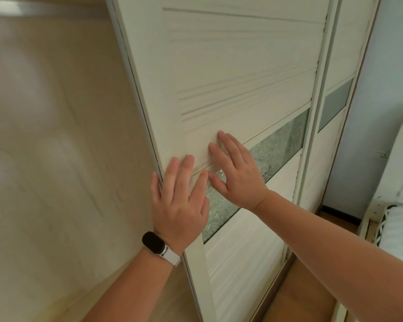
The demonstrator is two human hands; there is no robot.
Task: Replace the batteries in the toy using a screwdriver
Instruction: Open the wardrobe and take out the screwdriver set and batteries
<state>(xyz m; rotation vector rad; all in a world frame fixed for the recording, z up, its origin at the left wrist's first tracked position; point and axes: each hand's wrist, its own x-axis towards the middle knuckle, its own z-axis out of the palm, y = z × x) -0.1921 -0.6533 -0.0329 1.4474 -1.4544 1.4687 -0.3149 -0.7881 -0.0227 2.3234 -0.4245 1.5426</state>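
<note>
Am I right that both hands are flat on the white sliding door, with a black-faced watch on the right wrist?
Not quite. The head view shows the watch on the left wrist, not the right. The rest holds: the left hand and right hand are both flat on the white sliding door.

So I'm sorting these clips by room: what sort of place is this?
Probably a bedroom. Both hands, left hand and right hand, lie flat on a cream sliding wardrobe door with a frosted glass strip, and white bedding shows at the right edge.
</note>
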